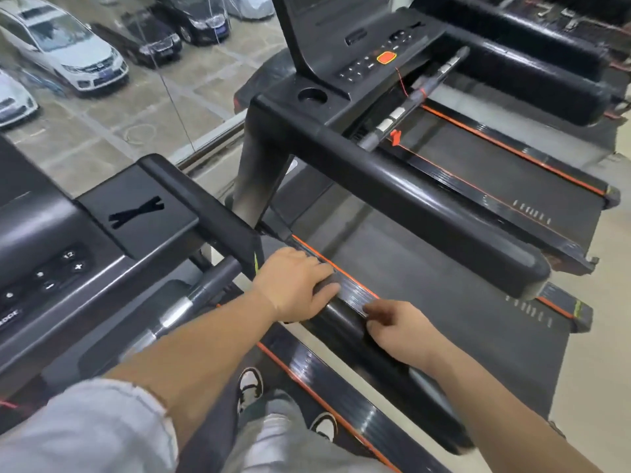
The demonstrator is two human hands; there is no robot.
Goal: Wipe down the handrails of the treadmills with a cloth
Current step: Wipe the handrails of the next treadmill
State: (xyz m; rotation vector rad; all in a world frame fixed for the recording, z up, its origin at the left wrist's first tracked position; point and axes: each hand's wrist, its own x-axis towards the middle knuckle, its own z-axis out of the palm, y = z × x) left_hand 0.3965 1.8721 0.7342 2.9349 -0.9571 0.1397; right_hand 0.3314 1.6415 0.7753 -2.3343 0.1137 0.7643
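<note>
Grey sleeve [85, 428] fills the near corner, and from it a bare forearm runs up to the work. Fingers [321, 272] of the left hand [293, 285] are bent over the far side of the black handrail [341, 317] with the thumb on the near side. The hand grips the bar close to where it meets the console [51, 268].

Just beside it, lower on the same bar, the right hand [399, 331] has its fingers curled tight, knuckles up and tips tucked against the rail's far edge. It appears to grip the bar too, though blur hides what lies under the palm. No cloth shows anywhere, and I cannot tell whether one is bunched inside that fist.

Below the bar a black-and-white shoe [251, 384] shows. Beyond it lies the neighbouring treadmill, whose thick rail [426, 213] is well apart from both hands.

This looks like the wiping of the near rail, with the right hand likely the one doing the rubbing. The next move calls for a firm slide along the bar toward its free end while the left hand steadies. If no cloth is in hand, one must be fetched first.
</note>
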